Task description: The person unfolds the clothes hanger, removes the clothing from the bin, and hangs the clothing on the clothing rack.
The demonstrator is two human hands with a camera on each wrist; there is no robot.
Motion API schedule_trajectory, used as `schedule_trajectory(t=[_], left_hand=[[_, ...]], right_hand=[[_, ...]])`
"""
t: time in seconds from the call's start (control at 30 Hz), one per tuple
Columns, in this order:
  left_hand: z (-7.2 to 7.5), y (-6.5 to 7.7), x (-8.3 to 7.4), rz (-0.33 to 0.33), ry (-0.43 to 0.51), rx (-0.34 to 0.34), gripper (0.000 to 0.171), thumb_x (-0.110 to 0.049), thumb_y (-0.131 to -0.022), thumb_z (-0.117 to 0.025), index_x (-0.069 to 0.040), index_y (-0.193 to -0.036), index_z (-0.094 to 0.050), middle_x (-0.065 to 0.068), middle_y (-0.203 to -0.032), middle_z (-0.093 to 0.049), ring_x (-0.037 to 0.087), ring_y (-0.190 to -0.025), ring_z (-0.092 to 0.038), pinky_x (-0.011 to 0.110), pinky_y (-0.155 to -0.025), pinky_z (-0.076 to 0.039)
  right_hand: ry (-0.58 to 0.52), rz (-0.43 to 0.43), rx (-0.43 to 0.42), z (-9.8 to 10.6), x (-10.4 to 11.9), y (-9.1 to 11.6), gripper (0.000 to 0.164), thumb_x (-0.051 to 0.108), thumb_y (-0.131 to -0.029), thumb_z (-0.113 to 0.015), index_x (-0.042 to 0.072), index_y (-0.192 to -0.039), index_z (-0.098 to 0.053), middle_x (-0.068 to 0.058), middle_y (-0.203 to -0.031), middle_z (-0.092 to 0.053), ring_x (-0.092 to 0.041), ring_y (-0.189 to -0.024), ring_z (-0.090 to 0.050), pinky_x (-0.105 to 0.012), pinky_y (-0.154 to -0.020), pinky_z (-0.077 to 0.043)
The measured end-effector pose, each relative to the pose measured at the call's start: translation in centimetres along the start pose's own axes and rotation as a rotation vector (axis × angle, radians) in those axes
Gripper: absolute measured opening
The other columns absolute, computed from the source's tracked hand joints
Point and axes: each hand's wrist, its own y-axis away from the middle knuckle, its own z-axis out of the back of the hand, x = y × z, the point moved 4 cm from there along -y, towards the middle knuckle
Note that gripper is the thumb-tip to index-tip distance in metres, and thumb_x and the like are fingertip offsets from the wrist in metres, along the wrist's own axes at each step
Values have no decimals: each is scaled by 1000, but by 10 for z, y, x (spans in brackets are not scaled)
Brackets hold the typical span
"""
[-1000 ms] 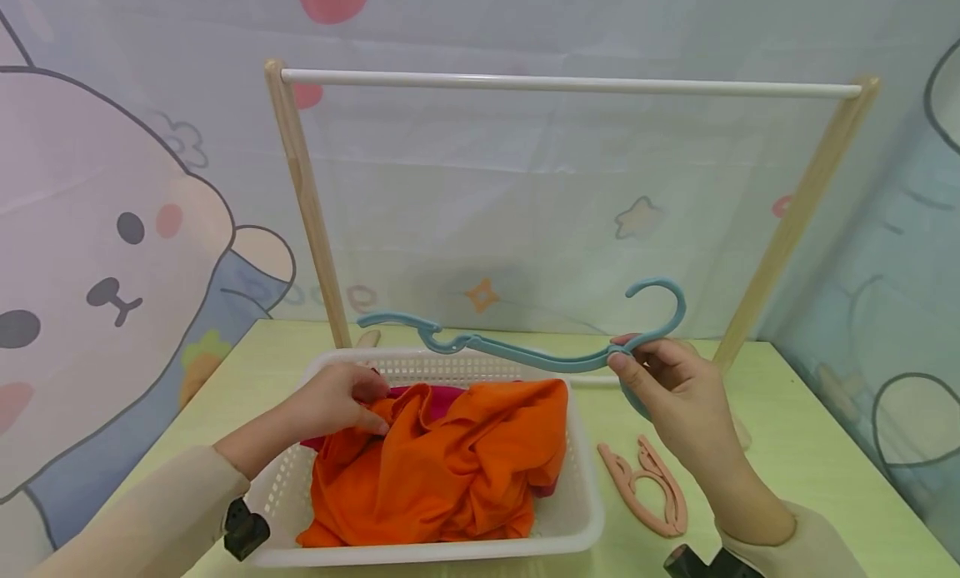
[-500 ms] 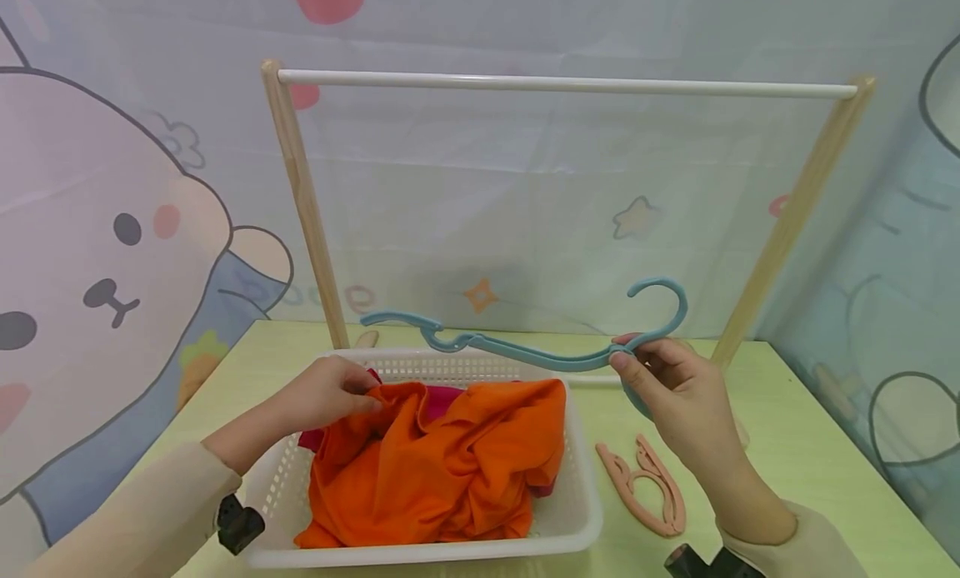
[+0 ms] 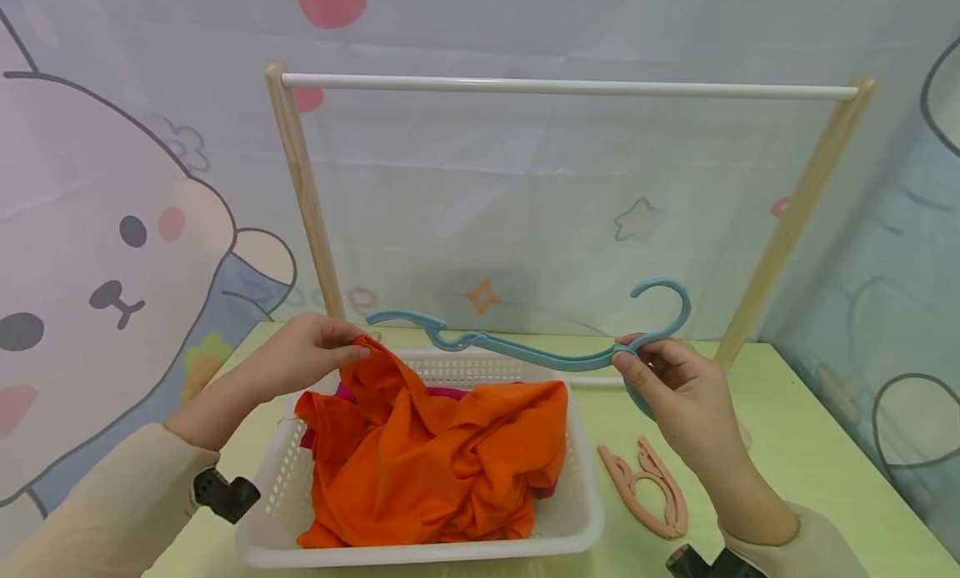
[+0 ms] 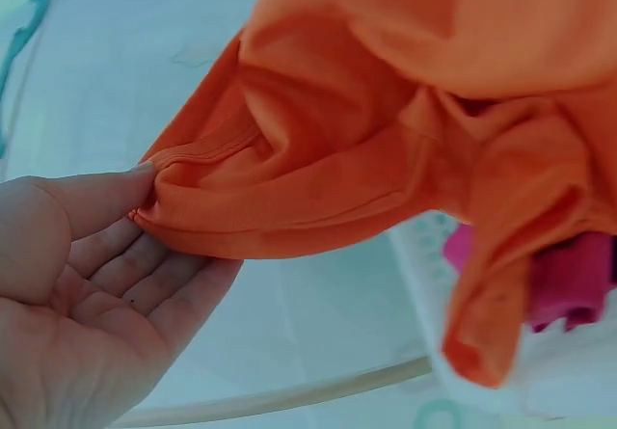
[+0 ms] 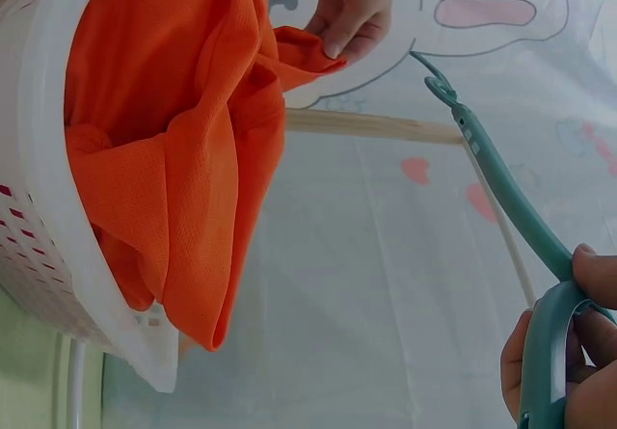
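Note:
My left hand [image 3: 311,353] pinches a hemmed edge of the orange garment [image 3: 450,461] between thumb and fingers, lifting that corner above the basket's back left. In the left wrist view the stitched hem of the orange cloth [image 4: 289,198] shows at the fingertips. The rest of the garment lies crumpled in the white basket [image 3: 420,555]. My right hand [image 3: 678,395] grips a blue folding hanger [image 3: 540,359] near its hook. One arm of the hanger stretches left over the basket's back rim; the other points down, partly hidden by the hand.
A folded pink hanger [image 3: 660,499] lies on the table [image 3: 795,453] right of the basket. Behind stands a rack with a white rail [image 3: 570,87] and wooden posts. Magenta cloth [image 4: 569,280] shows under the orange garment. A printed curtain [image 3: 525,203] hangs behind.
My left hand has pulled a corner of the orange garment up and to the left, out of the basket. The right hand with the hanger has barely moved.

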Motion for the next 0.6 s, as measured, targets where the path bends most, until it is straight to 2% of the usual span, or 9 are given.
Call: schedule_trajectory(t=[0.1, 0.3, 0.5, 0.6], left_hand=[[9, 0, -9, -9, -1, -22, 27, -16, -96, -59, 0, -116, -67, 7, -97, -71, 20, -89, -61, 40, -84, -55], [24, -1, -27, -31, 30, -59, 26, -16, -96, -59, -1, -115, -69, 6, -94, -71, 21, -87, -60, 36, -80, -53], [32, 2, -41, -53, 23, -54, 28, -18, -97, -59, -3, -118, -68, 5, -99, -72, 20, -92, -61, 38, -87, -52], [33, 4, -46, -55, 19, -52, 26, -17, -97, -59, -3, -117, -68, 5, -97, -72, 20, -92, -61, 37, -86, -52]], right_hand=[[-16, -5, 0, 0, 0, 0, 15, 4, -91, -65, 16, -94, -72, 12, -96, -68, -5, -77, -59, -13, -70, -51], [-10, -16, 1, 1, 0, 0, 11, 5, -92, -65, 13, -96, -72, 12, -96, -67, -5, -77, -58, -13, -68, -50], [46, -12, -17, 2, 0, 0, 11, 7, -92, -65, 4, -101, -70, 14, -94, -67, -6, -76, -58, -14, -68, -50], [81, -7, -30, 4, 0, -1, 14, 8, -92, -65, 0, -102, -69, 16, -93, -66, -5, -76, -59, -15, -68, -50]])
